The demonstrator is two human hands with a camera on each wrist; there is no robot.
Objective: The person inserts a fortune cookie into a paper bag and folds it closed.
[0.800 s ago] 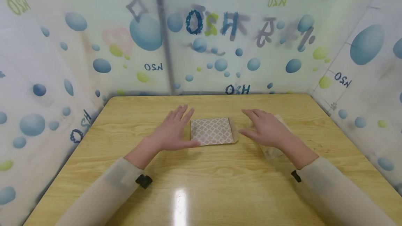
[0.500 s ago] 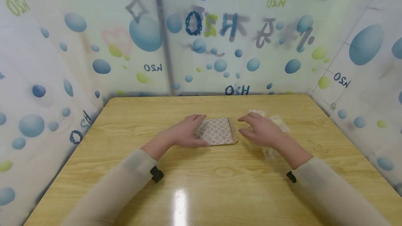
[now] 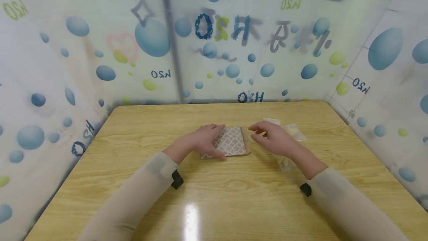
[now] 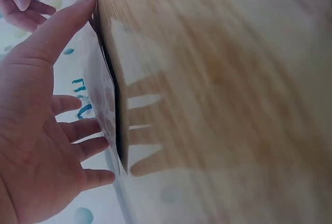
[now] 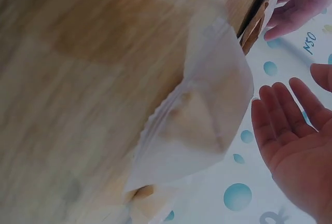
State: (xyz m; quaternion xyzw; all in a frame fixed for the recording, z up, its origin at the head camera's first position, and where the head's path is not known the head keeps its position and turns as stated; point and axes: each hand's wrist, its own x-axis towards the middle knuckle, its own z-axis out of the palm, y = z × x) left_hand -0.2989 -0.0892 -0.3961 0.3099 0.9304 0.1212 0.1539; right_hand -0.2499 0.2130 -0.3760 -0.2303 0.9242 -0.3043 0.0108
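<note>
A flat patterned packet (image 3: 231, 141), grey with a white lattice and a brown flap at its right end, lies on the wooden table. Over its left part is my left hand (image 3: 208, 142), fingers spread and thumb by the front edge; the left wrist view shows the hand (image 4: 46, 130) beside the packet (image 4: 101, 86), and whether they touch I cannot tell. My right hand (image 3: 275, 138) hovers just right of the flap, fingers loosely bent, holding nothing. Beneath and beyond it lie clear plastic bags (image 3: 294, 131) with pale contents; one bag (image 5: 202, 115) is large in the right wrist view.
The wooden table (image 3: 214, 196) reaches to a patterned curtain (image 3: 214, 77) at the back, with more of it along both sides. Dark bands are on both wrists. A bright reflection lies on the table's front part.
My left hand has moved right, from the packet's left edge to over its left part. My right hand has shifted slightly left, toward the flap, uncovering more of the plastic bags.
</note>
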